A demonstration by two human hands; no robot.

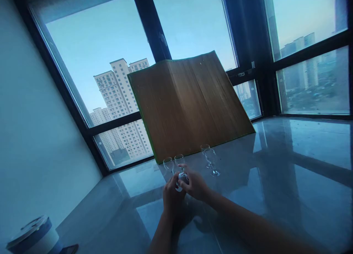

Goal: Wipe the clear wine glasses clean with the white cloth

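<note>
My left hand (171, 197) and my right hand (195, 184) meet low in the middle of the view. Between them they hold a small clear glass (183, 178), and the fingers of both are wrapped round it. Part of this glass is hidden by the fingers. Just beyond the hands stand two clear stemmed glasses, a left one (168, 164) and a right one (179, 159), their lower parts partly covered. To the right of my right hand are two more: a nearer stemmed wine glass (210, 156) upright on its foot, and another glass (204, 148) behind it.
A brown wood-grain panel (190, 106) with green edges leans against the window frame (150, 24) behind the glasses. The glossy tiled surface (275, 195) mirrors the windows. At lower left are a lidded white-and-blue container (38, 239) and a flat dark object (69, 249).
</note>
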